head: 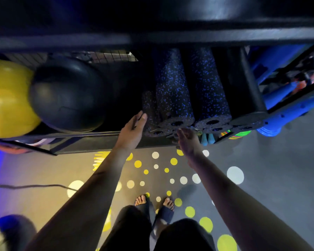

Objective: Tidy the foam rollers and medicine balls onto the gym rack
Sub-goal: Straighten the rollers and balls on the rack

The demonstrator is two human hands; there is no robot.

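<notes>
Grey floor (pixel 261 160) dotted with yellow and white circles lies under a dark rack (pixel 80 135). A person stands facing it in open-toed sandals (pixel 163 212).

The left hand (pixel 132 129) reaches up to the shelf with its fingers straight and together, their tips against the side of a small speckled roller (pixel 150 113). Just right of that hand, more rollers (pixel 172 98) lie stacked lengthwise on the shelf, black with blue flecks, their holed ends facing the person.

The right hand (pixel 188 141) is raised just below those ends, with its fingertips at the bottom of the stack. Blur and shadow hide the fingers, so I cannot tell whether they grasp anything.

Left of the left hand, well apart from it, a black ball (pixel 65 98) sits on the same shelf and touches a yellow ball (pixel 5 98) farther left. Beyond the right hand are blue items (pixel 279 116), too blurred to identify. A cable (pixel 34 186) crosses the floor below the left forearm.
</notes>
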